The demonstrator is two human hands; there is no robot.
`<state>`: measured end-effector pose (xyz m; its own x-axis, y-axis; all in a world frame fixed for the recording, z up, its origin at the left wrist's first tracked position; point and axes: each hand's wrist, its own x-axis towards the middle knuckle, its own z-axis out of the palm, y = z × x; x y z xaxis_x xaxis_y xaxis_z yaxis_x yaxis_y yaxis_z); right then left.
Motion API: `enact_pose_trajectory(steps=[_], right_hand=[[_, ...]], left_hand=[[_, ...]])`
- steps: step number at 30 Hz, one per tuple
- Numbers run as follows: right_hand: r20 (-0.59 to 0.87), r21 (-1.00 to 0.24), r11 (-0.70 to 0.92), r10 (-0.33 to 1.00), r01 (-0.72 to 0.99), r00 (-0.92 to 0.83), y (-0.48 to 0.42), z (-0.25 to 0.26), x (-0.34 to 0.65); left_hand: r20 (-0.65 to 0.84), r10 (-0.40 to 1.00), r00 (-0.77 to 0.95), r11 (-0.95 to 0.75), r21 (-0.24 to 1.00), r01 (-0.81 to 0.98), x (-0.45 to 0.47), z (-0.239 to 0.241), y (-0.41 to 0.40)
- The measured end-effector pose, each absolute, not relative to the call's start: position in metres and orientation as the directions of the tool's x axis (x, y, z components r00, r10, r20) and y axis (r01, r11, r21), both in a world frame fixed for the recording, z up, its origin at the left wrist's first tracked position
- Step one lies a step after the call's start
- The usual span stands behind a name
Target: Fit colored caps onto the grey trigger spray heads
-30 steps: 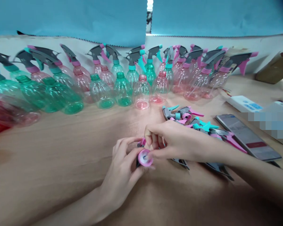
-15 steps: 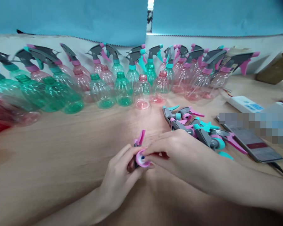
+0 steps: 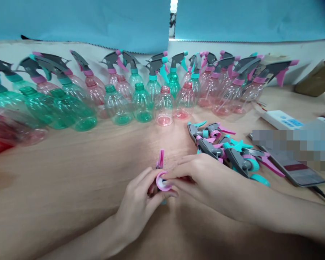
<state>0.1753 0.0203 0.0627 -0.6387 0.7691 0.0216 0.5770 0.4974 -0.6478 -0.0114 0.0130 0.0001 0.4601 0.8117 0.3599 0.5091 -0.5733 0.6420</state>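
Just above the table, my left hand [image 3: 139, 202] is wrapped round a trigger spray head [image 3: 160, 159] with a pink trigger and a pink screw collar [image 3: 160, 186]. The trigger points away from me, and the collar's open underside, with its white inside, faces me. Thumb and fingers of my right hand [image 3: 197, 173] are pinched together at the middle of the collar opening. Whatever sits between those fingertips is hidden. To the right of my hands lies a pile of loose grey spray heads [image 3: 208, 148] with pink or teal parts.
Green bottles [image 3: 142, 104] and pink bottles [image 3: 164, 108] without tops stand across the table, with capped spray bottles [image 3: 233, 94] behind. On the right are a phone [image 3: 292, 166] with a cable, a white power strip [image 3: 281, 119] and a brown box [image 3: 315, 79]. Something red [image 3: 0, 142] lies at left.
The spray head has turned slightly in my left hand, so its pink trigger stands more upright. My right fingertips stay at the collar opening, shifted only a little.
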Motion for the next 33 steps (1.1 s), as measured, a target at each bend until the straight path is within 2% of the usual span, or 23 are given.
enact_pose_trajectory(steps=[4,9,15,24,29,33], right_hand=[[-0.022,-0.668,0.472,0.76,0.575,-0.649,0.0233,0.0645,0.1774],[-0.018,-0.673,0.424,0.81,0.606,-0.587,0.0211,0.067,0.1788],[0.012,-0.64,0.409,0.851,0.651,-0.524,0.0177,0.0646,0.1751],[0.031,-0.674,0.382,0.87,0.633,-0.492,0.0191,0.0607,0.1762],[-0.069,-0.73,0.324,0.841,0.602,-0.537,0.0258,0.066,0.1763],[-0.053,-0.681,0.395,0.814,0.617,-0.579,0.0265,0.0636,0.1787]], left_hand=[[0.366,0.789,0.494,-0.601,0.627,0.496,-0.0099,0.0018,0.0116],[0.37,0.774,0.514,-0.621,0.606,0.497,-0.0088,0.0023,0.0107],[0.329,0.793,0.513,-0.587,0.638,0.499,-0.0112,-0.0007,0.0111],[0.266,0.815,0.514,-0.54,0.669,0.511,-0.0097,0.0043,0.0114],[0.254,0.805,0.537,-0.552,0.653,0.519,-0.0093,0.005,0.0108],[0.258,0.802,0.538,-0.554,0.657,0.512,-0.0088,0.0052,0.0114]])
